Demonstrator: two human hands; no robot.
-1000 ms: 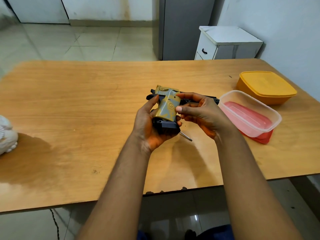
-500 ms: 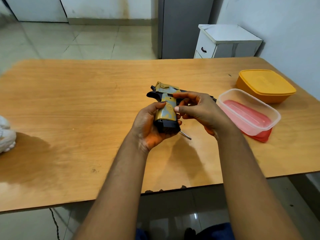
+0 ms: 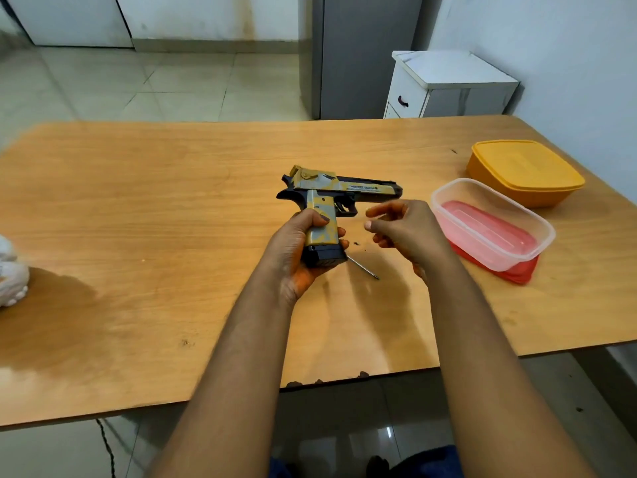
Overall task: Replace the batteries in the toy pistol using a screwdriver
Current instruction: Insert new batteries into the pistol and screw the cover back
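Note:
My left hand (image 3: 296, 248) grips the handle of a yellow, grey and black toy pistol (image 3: 327, 198), held upright over the middle of the wooden table (image 3: 155, 208) with its barrel pointing right. My right hand (image 3: 401, 229) hovers just right of the handle, below the barrel. Its fingers are loosely curled and blurred, and it touches nothing. A thin metal screwdriver shaft (image 3: 363, 268) lies on the table beneath the pistol's base, its handle hidden behind my left hand.
A clear plastic container (image 3: 493, 222) sits on a red lid at the right, with a closed orange box (image 3: 525, 172) behind it. A white object (image 3: 12, 277) lies at the table's left edge. A white cabinet (image 3: 448, 86) stands beyond the table.
My right hand has let go of the pistol and drawn away to the right. The pistol has turned in my left hand, so its barrel shows side-on.

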